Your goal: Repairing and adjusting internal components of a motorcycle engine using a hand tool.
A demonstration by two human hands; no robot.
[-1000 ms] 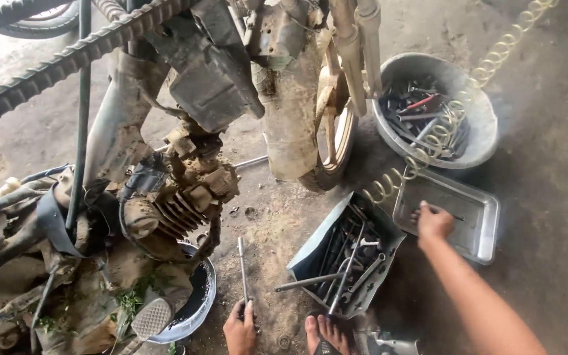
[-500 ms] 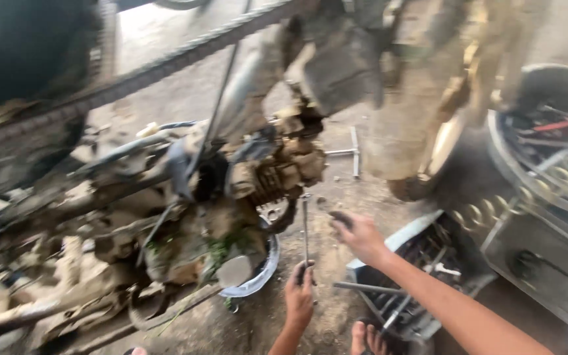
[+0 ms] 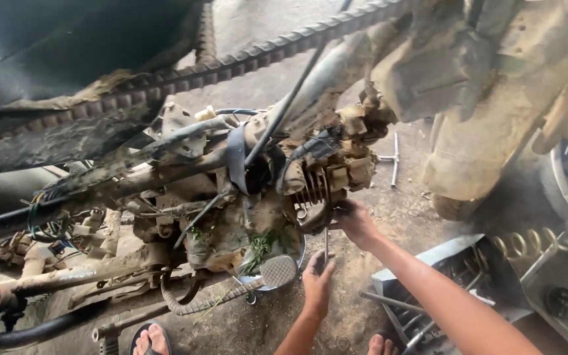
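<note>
The long metal rod (image 3: 326, 240) stands nearly upright under the finned engine cylinder (image 3: 315, 187), at the middle of the muddy motorcycle frame (image 3: 133, 184). Your left hand (image 3: 317, 279) is wrapped closed around its lower end. Your right hand (image 3: 356, 223) curls over its top, right against the fins. A foot peg (image 3: 277, 271) sits just left of your left hand. The open toolbox (image 3: 455, 289) lies under your right forearm. A cross wrench (image 3: 392, 159) rests on the ground beyond.
</note>
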